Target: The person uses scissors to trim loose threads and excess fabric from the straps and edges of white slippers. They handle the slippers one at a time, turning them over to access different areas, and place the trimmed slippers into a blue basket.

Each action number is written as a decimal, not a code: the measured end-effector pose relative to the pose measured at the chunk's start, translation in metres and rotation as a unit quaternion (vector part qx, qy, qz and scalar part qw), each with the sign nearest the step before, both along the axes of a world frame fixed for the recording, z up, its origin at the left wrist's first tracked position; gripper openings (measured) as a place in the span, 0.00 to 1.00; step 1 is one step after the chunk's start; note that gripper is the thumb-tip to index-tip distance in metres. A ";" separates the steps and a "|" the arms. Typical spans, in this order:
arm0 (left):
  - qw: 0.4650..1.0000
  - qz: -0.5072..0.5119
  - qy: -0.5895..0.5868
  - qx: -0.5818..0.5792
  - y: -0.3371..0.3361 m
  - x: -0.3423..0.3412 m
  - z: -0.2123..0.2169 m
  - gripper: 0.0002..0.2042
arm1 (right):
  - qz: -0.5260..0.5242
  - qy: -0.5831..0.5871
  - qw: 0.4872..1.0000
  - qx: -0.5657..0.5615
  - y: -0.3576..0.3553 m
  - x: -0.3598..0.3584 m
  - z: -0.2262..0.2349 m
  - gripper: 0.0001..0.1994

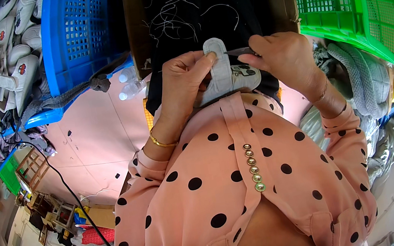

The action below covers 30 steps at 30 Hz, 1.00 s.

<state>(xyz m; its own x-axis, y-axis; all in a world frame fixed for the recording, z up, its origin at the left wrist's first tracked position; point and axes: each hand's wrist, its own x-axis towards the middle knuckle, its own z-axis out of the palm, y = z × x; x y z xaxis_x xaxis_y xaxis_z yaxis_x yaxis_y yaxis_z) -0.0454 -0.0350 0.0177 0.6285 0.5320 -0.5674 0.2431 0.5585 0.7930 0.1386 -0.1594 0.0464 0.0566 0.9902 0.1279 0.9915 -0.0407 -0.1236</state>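
Centre frame: the left hand [181, 82] grips a grey shoe upper [227, 73], while the right hand [285, 56] pinches small dark snips [240, 52] at its edge. Trimming looks underway; the blue crate [77, 36], upper left, is piled with pale shoe pieces [11, 54].

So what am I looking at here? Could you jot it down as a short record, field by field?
left hand: left hand grips a grey shoe upper
right hand: right hand holds a small dark tool at the upper's edge
beneath: dark cloth with loose threads
left side: blue crate, pile of white shoe uppers
right side: green crate
clothing: pink dotted blouse
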 end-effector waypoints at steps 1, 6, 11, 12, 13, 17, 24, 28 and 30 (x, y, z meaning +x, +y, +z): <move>1.000 0.000 -0.001 0.004 0.000 0.000 0.001 0.08 | -0.027 0.037 0.999 0.009 -0.001 -0.001 -0.001 0.19; 1.000 -0.004 0.002 0.008 0.001 0.000 0.002 0.08 | -0.062 0.029 0.998 0.018 -0.001 -0.001 -0.004 0.21; 1.000 -0.016 0.000 0.017 0.000 0.000 0.003 0.08 | -0.026 -0.050 0.998 0.024 0.000 -0.002 -0.004 0.21; 1.000 -0.015 0.000 0.016 0.000 0.000 0.003 0.08 | -0.025 -0.055 0.998 0.025 0.000 -0.002 -0.003 0.21; 1.000 -0.014 0.001 0.015 0.000 0.001 0.004 0.08 | -0.024 -0.059 0.998 0.026 0.001 -0.002 -0.003 0.21; 1.000 -0.015 0.009 0.021 -0.001 0.000 0.005 0.08 | -0.021 -0.077 0.997 0.022 0.003 -0.004 0.001 0.20; 1.000 -0.014 0.011 0.012 -0.001 0.001 0.007 0.08 | -0.025 -0.102 0.994 0.006 0.003 -0.007 0.008 0.20; 1.000 -0.017 0.006 0.012 -0.001 0.000 0.006 0.08 | -0.029 -0.095 0.995 0.007 0.003 -0.007 0.008 0.20; 1.000 -0.018 0.004 0.012 -0.001 0.000 0.006 0.08 | -0.033 -0.096 0.995 0.008 0.003 -0.008 0.006 0.20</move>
<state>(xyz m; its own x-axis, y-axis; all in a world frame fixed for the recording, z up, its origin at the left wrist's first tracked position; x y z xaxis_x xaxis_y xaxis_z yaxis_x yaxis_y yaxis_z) -0.0454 -0.0360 0.0234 0.6424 0.5230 -0.5602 0.2691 0.5304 0.8039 0.1305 -0.1563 0.0526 0.0948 0.9827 0.1593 0.9922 -0.1064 0.0657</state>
